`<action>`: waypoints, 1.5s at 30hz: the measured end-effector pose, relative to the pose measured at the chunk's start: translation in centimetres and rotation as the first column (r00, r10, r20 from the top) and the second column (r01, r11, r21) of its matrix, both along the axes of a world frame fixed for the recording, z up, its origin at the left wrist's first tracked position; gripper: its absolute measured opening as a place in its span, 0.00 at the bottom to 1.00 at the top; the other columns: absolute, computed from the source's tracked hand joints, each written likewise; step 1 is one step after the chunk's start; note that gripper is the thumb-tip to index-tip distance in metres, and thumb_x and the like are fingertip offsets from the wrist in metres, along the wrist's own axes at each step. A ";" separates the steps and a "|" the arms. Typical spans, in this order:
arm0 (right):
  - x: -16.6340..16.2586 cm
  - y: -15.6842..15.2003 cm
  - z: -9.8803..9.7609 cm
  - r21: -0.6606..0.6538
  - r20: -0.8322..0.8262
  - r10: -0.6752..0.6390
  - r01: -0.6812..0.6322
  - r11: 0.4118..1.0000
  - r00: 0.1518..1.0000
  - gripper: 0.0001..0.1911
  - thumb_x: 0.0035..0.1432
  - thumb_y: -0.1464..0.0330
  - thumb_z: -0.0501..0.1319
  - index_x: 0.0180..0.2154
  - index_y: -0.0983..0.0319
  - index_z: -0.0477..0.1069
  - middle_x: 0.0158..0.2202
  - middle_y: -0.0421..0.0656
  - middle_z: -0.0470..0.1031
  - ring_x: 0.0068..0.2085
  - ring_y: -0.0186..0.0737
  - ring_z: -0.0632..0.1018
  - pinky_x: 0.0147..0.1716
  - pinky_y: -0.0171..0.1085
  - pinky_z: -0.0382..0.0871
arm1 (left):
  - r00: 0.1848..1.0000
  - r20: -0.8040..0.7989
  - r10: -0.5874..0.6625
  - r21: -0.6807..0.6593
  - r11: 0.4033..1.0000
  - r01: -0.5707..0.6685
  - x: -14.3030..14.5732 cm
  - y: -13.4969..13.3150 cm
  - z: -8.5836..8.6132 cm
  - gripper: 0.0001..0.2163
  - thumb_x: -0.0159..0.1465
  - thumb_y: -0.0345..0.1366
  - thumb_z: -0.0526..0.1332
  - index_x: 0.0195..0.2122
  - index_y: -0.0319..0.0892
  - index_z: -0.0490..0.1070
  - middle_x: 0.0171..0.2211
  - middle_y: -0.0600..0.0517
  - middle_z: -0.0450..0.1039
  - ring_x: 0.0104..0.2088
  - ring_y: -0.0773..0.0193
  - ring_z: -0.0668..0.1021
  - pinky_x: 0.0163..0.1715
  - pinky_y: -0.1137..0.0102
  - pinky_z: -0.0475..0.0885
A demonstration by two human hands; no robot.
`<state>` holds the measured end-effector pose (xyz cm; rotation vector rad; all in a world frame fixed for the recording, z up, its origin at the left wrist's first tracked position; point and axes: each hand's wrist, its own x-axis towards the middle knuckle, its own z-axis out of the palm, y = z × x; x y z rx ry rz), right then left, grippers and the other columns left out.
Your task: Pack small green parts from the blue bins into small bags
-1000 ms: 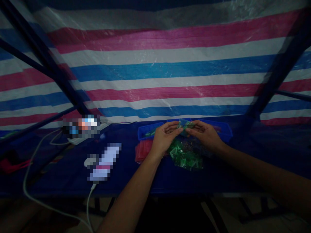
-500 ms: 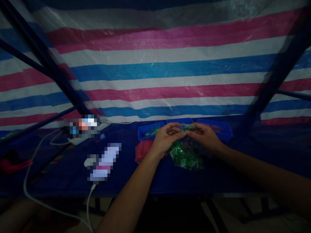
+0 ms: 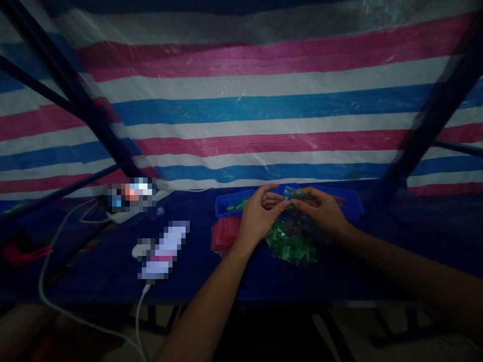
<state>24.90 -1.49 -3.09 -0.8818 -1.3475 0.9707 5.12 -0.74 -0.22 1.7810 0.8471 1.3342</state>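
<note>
Both of my hands meet over the blue table, thumbs close together. Between them is a small clear plastic bag (image 3: 295, 193) with something green in it. My left hand (image 3: 260, 211) pinches its near-left edge, and my right hand (image 3: 320, 208) grips it from the right. Beneath my hands lies a heap of green plastic packets (image 3: 290, 246), with some dark small pieces at its back that I cannot make out. A stack of red packets (image 3: 225, 234) sits left of the heap, partly behind my left wrist.
Blue trays stand behind my hands; the left tray (image 3: 222, 206) holds green packets, the right tray (image 3: 352, 203) is partly hidden. To the left lie a blurred phone (image 3: 166, 254) with a white cable (image 3: 139, 311) and a power strip (image 3: 121, 217). A striped tarp (image 3: 264, 110) hangs behind.
My left fingers have lifted slightly away from the bag's top edge, so more of the bag shows between my hands. The view has shifted a little.
</note>
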 end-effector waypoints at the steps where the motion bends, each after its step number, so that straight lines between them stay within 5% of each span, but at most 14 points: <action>1: 0.0 0.1 0.0 0.030 -0.004 -0.044 0.044 0.999 0.999 0.18 0.54 0.57 0.74 0.41 0.56 0.74 0.40 0.42 0.82 0.39 0.45 0.82 0.42 0.44 0.79 | 0.998 -0.037 0.054 0.046 0.998 -0.052 0.0 -0.1 0.0 0.20 0.62 0.42 0.72 0.54 0.44 0.73 0.44 0.46 0.80 0.40 0.59 0.82 0.39 0.66 0.77; 3: 0.1 0.1 0.0 0.121 0.020 -0.152 0.148 0.981 0.988 0.16 0.55 0.57 0.73 0.40 0.55 0.72 0.38 0.42 0.80 0.40 0.46 0.81 0.42 0.45 0.79 | 0.986 -0.122 0.117 0.096 0.990 -0.106 0.0 -0.3 0.0 0.17 0.65 0.46 0.68 0.52 0.45 0.76 0.41 0.47 0.79 0.37 0.60 0.80 0.37 0.66 0.76; 6: 0.4 -0.1 0.4 0.329 0.189 -0.270 0.198 0.923 0.944 0.11 0.59 0.59 0.70 0.38 0.56 0.73 0.40 0.44 0.78 0.44 0.48 0.80 0.48 0.48 0.76 | 0.993 -0.117 -0.026 -0.029 0.999 0.022 0.2 -0.5 -0.1 0.18 0.71 0.51 0.59 0.55 0.46 0.76 0.36 0.49 0.80 0.33 0.60 0.80 0.34 0.66 0.75; 9: 0.4 -0.7 1.1 0.493 0.434 -0.249 0.004 0.870 0.866 0.08 0.61 0.62 0.69 0.41 0.56 0.76 0.46 0.46 0.79 0.51 0.51 0.78 0.56 0.53 0.71 | 0.990 -0.018 -0.138 -0.100 0.986 0.136 0.3 0.0 -0.5 0.18 0.73 0.50 0.55 0.52 0.45 0.79 0.43 0.48 0.81 0.42 0.57 0.82 0.42 0.64 0.76; 13: -0.1 -1.5 1.7 0.559 0.532 -0.216 -0.148 0.816 0.819 0.10 0.60 0.63 0.71 0.43 0.55 0.78 0.48 0.45 0.80 0.60 0.55 0.74 0.62 0.59 0.65 | 1.000 0.007 -0.026 -0.103 0.994 0.027 -0.2 1.1 -0.9 0.11 0.68 0.37 0.64 0.50 0.43 0.79 0.43 0.48 0.82 0.44 0.57 0.82 0.46 0.65 0.76; 16: -0.4 -1.7 1.6 0.518 0.437 -0.267 0.002 0.855 0.859 0.09 0.63 0.63 0.68 0.45 0.55 0.77 0.49 0.46 0.79 0.57 0.53 0.76 0.60 0.58 0.68 | 0.995 0.084 -0.048 -0.136 0.989 0.059 -0.6 1.3 -0.9 0.23 0.64 0.31 0.66 0.61 0.46 0.71 0.43 0.48 0.82 0.42 0.59 0.83 0.44 0.66 0.77; 19: -0.4 -1.4 1.1 0.371 0.289 -0.208 0.091 0.924 0.935 0.20 0.62 0.61 0.68 0.54 0.54 0.72 0.55 0.48 0.75 0.54 0.51 0.78 0.55 0.52 0.75 | 0.988 0.118 -0.103 -0.169 0.978 0.122 -0.5 1.0 -0.8 0.26 0.63 0.33 0.70 0.63 0.46 0.69 0.45 0.46 0.82 0.43 0.58 0.84 0.45 0.65 0.77; 24: -0.2 -0.4 0.5 0.145 0.128 -0.051 0.032 0.989 0.990 0.22 0.58 0.58 0.71 0.52 0.56 0.74 0.52 0.48 0.79 0.51 0.49 0.81 0.52 0.48 0.78 | 0.987 0.108 -0.119 -0.185 0.973 0.138 -0.1 0.8 -0.8 0.14 0.61 0.37 0.72 0.47 0.41 0.78 0.43 0.45 0.83 0.44 0.57 0.84 0.48 0.63 0.77; 31: -0.1 -0.3 0.4 -0.037 0.085 0.048 -0.044 0.998 0.995 0.20 0.52 0.56 0.74 0.43 0.58 0.77 0.39 0.45 0.83 0.38 0.45 0.83 0.42 0.45 0.79 | 0.992 0.089 -0.094 -0.172 0.979 0.108 -0.3 1.0 -0.8 0.16 0.61 0.35 0.72 0.49 0.41 0.76 0.42 0.45 0.82 0.41 0.58 0.84 0.44 0.63 0.79; 35: 0.0 0.4 0.2 -0.052 0.055 -0.006 0.009 0.999 0.998 0.19 0.52 0.56 0.74 0.40 0.58 0.75 0.36 0.42 0.81 0.34 0.42 0.81 0.37 0.41 0.78 | 0.998 -0.021 0.052 0.024 0.998 -0.051 -0.2 0.6 -0.6 0.18 0.63 0.34 0.70 0.55 0.42 0.74 0.49 0.43 0.78 0.47 0.57 0.82 0.45 0.62 0.80; 37: 0.2 0.8 0.1 -0.020 0.019 -0.097 0.097 0.995 0.995 0.18 0.54 0.56 0.73 0.40 0.57 0.73 0.34 0.40 0.80 0.33 0.40 0.80 0.35 0.40 0.77 | 0.975 -0.140 0.173 0.217 0.966 -0.140 -0.1 0.1 -0.3 0.15 0.66 0.35 0.68 0.54 0.45 0.75 0.54 0.44 0.74 0.53 0.55 0.79 0.48 0.60 0.79; 39: 0.3 0.9 0.1 0.018 -0.003 -0.136 0.136 0.991 0.991 0.17 0.54 0.56 0.73 0.40 0.56 0.72 0.35 0.40 0.79 0.35 0.41 0.81 0.37 0.39 0.77 | 0.946 -0.253 0.203 0.353 0.930 -0.105 0.1 -0.5 0.0 0.13 0.67 0.37 0.68 0.52 0.46 0.76 0.53 0.45 0.74 0.54 0.55 0.78 0.53 0.57 0.77; 45: 0.0 -0.2 0.8 0.034 0.074 0.099 -0.102 0.994 0.992 0.14 0.63 0.55 0.66 0.45 0.56 0.76 0.45 0.44 0.81 0.45 0.45 0.82 0.51 0.46 0.76 | 0.925 -0.344 0.163 0.364 0.931 -0.028 0.5 -0.6 -0.2 0.14 0.67 0.34 0.67 0.54 0.44 0.74 0.50 0.47 0.78 0.51 0.56 0.79 0.54 0.58 0.75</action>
